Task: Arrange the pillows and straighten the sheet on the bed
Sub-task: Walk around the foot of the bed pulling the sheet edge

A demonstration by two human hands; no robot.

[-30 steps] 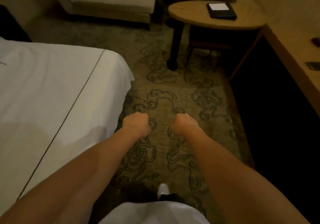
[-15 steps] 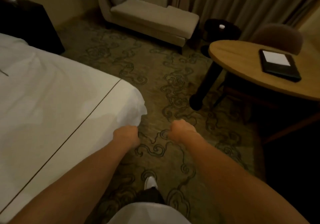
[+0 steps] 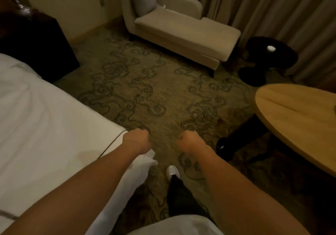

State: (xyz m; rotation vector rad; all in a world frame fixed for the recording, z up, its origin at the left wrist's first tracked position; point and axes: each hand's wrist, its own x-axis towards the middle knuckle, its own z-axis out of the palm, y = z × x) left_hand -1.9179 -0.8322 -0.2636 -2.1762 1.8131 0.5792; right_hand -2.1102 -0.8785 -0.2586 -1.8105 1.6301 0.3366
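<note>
**Straightening the sheet at the bed corner**

Procedure, judged from the present layout:
- Take hold of the sheet (image 3: 45, 129) at the corner fold (image 3: 147, 159), just below the left hand (image 3: 136, 140).
- Pull outward and down, away from the mattress, with even tension; avoid a jerk, which would likely drag new creases across the top.
- Keep the dark seam line (image 3: 111, 144) parallel to the bed edge as a straightness check.
- Smooth the shallow wrinkles farther up the sheet toward the far end afterwards.
- Mind the foot in the white shoe (image 3: 172, 171), planted just beside the hanging cloth.

Hand pose, near to far:
- Both forearms extended forward from the bottom of the view, roughly parallel, well apart.
- Left hand closed in a fist, knuckles up, directly over the bed corner. Cannot tell whether cloth is pinched inside the fist; the fold hangs touching or just under the wrist.
- Right hand (image 3: 190, 142) likewise curled into a fist, over the patterned carpet (image 3: 163, 93), clear of the bed, apparently empty.

Location of task items:
- Sheet spread over the bed at left, corner draping toward the floor.
- No pillows in view on the visible part of the bed.

Surroundings beyond:
- Round wooden table (image 3: 294, 118) at right.
- Beige lounge chair (image 3: 181, 29) by the curtains.
</note>
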